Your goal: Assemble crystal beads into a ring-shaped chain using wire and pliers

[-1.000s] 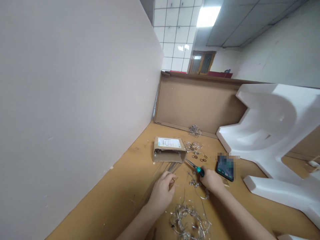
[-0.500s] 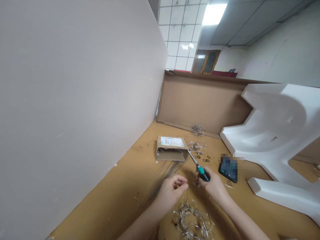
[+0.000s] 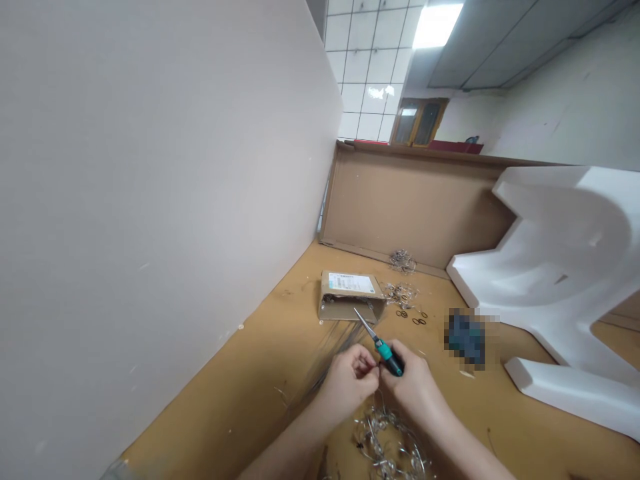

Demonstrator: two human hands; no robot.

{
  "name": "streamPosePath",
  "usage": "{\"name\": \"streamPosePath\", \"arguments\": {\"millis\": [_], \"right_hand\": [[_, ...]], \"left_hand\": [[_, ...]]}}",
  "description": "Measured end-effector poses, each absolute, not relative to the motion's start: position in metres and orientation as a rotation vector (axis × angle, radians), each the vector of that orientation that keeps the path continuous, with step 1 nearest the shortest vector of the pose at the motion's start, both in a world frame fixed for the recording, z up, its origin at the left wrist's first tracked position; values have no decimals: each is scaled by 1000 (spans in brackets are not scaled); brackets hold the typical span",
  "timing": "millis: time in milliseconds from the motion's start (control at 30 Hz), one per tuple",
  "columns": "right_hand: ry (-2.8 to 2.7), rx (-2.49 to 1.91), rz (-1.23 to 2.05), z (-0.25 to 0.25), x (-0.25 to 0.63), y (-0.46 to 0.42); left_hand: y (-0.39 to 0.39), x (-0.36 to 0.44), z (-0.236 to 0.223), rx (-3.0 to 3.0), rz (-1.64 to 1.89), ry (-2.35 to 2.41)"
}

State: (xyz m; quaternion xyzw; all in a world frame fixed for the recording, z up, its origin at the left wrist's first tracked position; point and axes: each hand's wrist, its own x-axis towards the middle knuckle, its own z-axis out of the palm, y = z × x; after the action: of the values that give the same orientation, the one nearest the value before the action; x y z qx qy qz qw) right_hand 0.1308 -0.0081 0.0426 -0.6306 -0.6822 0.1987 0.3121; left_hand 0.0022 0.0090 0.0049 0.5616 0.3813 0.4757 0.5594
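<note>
My right hand (image 3: 413, 377) is closed around what look like needle-nose pliers (image 3: 385, 350), with teal-and-black grips and a long metal tip angled up and left. Its fingertips meet those of my left hand (image 3: 350, 380), which is pinched shut beside it. A thin wire (image 3: 383, 397) runs from the fingertips down to a loose coil of silvery wire with clear beads (image 3: 390, 443) below my hands. A small dark bit shows between the fingertips, too small to name.
A small open cardboard box (image 3: 350, 293) with a white label lies ahead. Wire clusters (image 3: 400, 293) and dark rings (image 3: 419, 321) lie right of it. A bundle of thin grey strands (image 3: 340, 343), a blurred phone (image 3: 465, 337) and white foam (image 3: 545, 267) are nearby. A white panel (image 3: 175, 200) stands left.
My right hand has moved left with the pliers to meet my left hand. The tool's tip now points further left, in front of the box opening. The view has shifted slightly.
</note>
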Motion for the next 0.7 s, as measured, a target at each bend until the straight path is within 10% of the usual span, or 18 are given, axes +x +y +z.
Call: {"name": "streamPosePath", "arguments": {"millis": [700], "right_hand": [[-1662,-1584,687,46,128,-11]], "left_hand": [[10,-5,8,1238,1200,728]]}}
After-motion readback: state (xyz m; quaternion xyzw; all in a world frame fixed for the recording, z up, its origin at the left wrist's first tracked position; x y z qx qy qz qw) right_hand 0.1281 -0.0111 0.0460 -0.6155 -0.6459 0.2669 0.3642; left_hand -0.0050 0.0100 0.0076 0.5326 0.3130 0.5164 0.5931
